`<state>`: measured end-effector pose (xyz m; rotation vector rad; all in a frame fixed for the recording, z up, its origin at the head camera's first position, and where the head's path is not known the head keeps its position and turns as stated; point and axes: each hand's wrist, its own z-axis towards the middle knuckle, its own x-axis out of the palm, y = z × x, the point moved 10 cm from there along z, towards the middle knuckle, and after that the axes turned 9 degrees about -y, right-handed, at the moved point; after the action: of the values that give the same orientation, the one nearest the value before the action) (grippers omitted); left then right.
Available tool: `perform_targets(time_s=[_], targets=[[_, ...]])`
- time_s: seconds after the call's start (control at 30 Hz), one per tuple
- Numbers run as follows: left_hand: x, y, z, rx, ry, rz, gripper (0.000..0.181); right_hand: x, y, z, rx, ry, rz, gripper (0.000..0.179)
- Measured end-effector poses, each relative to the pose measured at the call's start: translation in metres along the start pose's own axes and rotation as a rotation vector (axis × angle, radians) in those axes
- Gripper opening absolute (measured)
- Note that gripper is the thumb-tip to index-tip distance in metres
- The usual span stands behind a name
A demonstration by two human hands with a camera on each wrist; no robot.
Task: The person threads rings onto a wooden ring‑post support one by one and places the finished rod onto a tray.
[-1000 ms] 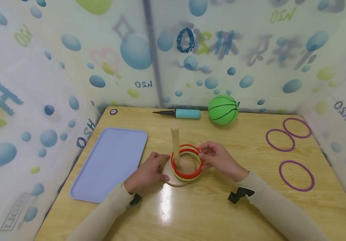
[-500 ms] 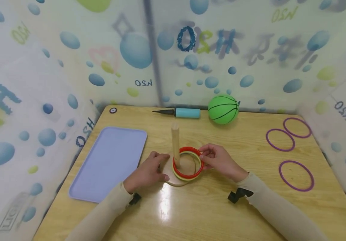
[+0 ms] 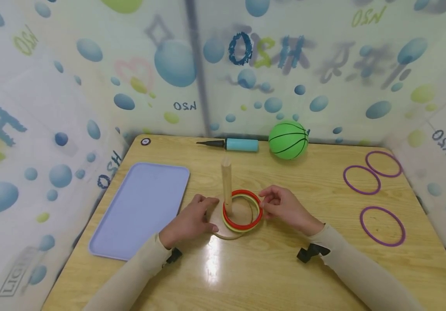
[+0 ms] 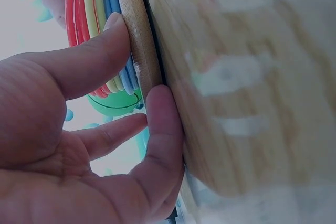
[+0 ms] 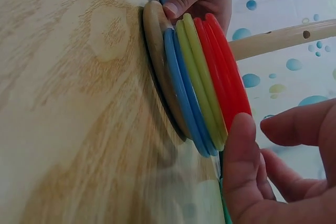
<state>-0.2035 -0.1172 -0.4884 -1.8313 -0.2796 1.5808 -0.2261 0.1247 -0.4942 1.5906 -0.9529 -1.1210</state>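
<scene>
A round wooden base [image 3: 216, 221] with an upright wooden peg [image 3: 227, 183] stands mid-table. Stacked around the peg, from the base up, are blue rings [image 5: 185, 95], yellow-green rings [image 5: 195, 59] and red rings [image 5: 227, 80]. The stack sits off to the right, so the peg is near its left inner side. My left hand [image 3: 189, 220] grips the base's left edge, thumb on top and fingers along the rim. At the stack's right side is my right hand [image 3: 285, 208]; its thumb tip is right at the red rings, and its index finger stands apart from them.
A lilac tray [image 3: 145, 203] lies at left. Along the back are a blue hand pump [image 3: 241, 144], a green ball [image 3: 288, 140] and a small round sticker [image 3: 145, 141]. Purple rings [image 3: 382, 245] lie at right. Patterned curtains [image 3: 324, 65] surround the table [image 3: 269, 272].
The raised red ring has come down flat onto the other red ring. My right fingers have let go of it and moved slightly right. My left hand has stayed on the base.
</scene>
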Motion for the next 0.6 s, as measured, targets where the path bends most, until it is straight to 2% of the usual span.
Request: perform_targets(time_s=[0.33,0.6], targets=[[0.0,0.0,-0.001,-0.009,-0.004,0.003,0.078,-0.034,0.006,-0.01,-0.108,-0.072,-0.136,0.032],[0.0,-0.002,-0.001,-0.01,-0.004,0.011,0.078,-0.068,0.009,-0.02,-0.134,-0.111,-0.178,0.033]])
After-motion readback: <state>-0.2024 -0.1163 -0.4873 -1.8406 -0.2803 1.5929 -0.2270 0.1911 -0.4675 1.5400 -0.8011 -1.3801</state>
